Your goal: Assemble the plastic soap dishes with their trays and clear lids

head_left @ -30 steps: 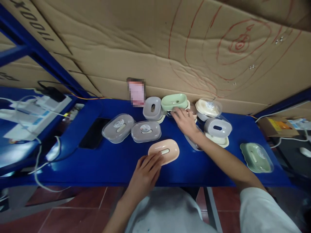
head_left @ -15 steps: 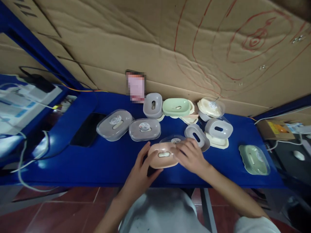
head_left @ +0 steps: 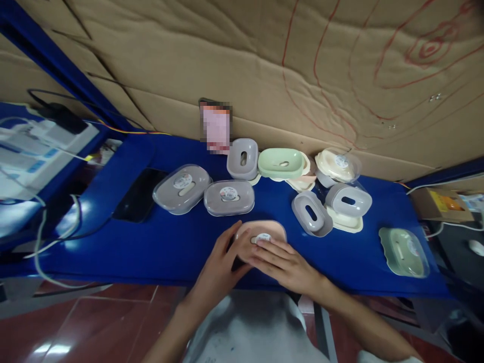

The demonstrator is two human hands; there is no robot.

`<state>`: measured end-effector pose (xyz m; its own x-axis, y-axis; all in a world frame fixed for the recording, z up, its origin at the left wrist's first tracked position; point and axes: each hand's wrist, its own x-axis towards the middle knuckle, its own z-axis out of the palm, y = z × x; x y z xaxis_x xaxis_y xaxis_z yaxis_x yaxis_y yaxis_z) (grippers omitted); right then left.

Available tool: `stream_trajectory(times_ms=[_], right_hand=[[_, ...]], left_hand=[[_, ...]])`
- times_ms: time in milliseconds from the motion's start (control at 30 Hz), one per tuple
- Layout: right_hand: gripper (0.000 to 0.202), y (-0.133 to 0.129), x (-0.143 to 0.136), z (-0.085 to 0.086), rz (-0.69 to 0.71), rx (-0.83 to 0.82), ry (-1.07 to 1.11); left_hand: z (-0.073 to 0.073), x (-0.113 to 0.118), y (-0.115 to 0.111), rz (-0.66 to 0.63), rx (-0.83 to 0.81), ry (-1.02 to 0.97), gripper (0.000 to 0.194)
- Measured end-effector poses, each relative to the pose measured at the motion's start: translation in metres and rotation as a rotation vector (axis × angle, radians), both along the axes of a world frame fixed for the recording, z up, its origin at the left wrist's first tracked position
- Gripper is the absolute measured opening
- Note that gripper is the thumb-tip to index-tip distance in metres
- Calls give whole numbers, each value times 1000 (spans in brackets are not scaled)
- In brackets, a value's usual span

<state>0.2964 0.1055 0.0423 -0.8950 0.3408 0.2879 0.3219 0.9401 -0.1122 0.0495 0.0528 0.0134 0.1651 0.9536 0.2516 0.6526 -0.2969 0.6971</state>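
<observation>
A peach soap dish (head_left: 244, 246) is in front of me near the table's front edge. My left hand (head_left: 223, 252) grips its left side, thumb at the near edge and fingers at the far side. A clear lid with a round white sticker (head_left: 263, 237) lies over the dish. Across the lid's near right part, my right hand (head_left: 282, 263) rests palm down with its fingers stretched flat; its thumb is hidden. Beyond the hands are two lidded grey soap dishes, one at left (head_left: 181, 189) and another in the middle (head_left: 229, 198).
Along the back stand an open grey dish (head_left: 242, 159), a green dish (head_left: 280, 162) and a cream lidded one (head_left: 336, 164). Grey pieces (head_left: 312, 214) lie right of centre, a lidded green dish (head_left: 404, 252) at far right. A black phone (head_left: 139, 195) and cables (head_left: 77, 217) are left.
The clear lid, behind the peach dish in my right hand before, is now over the dish. My right hand has gone from pinching the lid to lying flat on it. The view has shifted slightly.
</observation>
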Motion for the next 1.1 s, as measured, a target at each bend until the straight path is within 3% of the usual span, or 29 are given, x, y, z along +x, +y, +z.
stream_trajectory(times_ms=[133, 300, 400, 633, 700, 800, 867, 900, 967, 1033, 1100], right_hand=[[57, 4, 5, -2, 14, -108, 38], [46, 9, 15, 7, -45, -90, 77], [55, 11, 16, 8, -102, -114, 37], [67, 14, 2, 1, -83, -193, -19], [68, 17, 13, 4, -196, -167, -18], [69, 19, 39, 4, -601, -93, 14], [67, 19, 54, 1, -786, -62, 23], [65, 17, 58, 0, -794, -65, 17], [63, 15, 60, 0, -649, -122, -11], [59, 13, 56, 5, -454, -189, -20], [55, 15, 53, 13, -359, -208, 1]], left_hand=[[-1, 0, 0, -10, 21, 4, 71], [0, -5, -9, 43, 20, 15, 66], [3, -8, -17, 76, -8, -9, 62], [9, -32, -26, 111, 20, 39, 62], [10, -45, -31, 177, 6, 70, 65], [9, -59, -44, 349, 18, 110, 79], [5, -61, -54, 478, 124, 169, 92], [3, -58, -58, 519, 204, 210, 97], [0, -47, -63, 505, 349, 275, 103], [2, -26, -58, 369, 404, 279, 102], [8, 0, -42, 188, 364, 263, 94]])
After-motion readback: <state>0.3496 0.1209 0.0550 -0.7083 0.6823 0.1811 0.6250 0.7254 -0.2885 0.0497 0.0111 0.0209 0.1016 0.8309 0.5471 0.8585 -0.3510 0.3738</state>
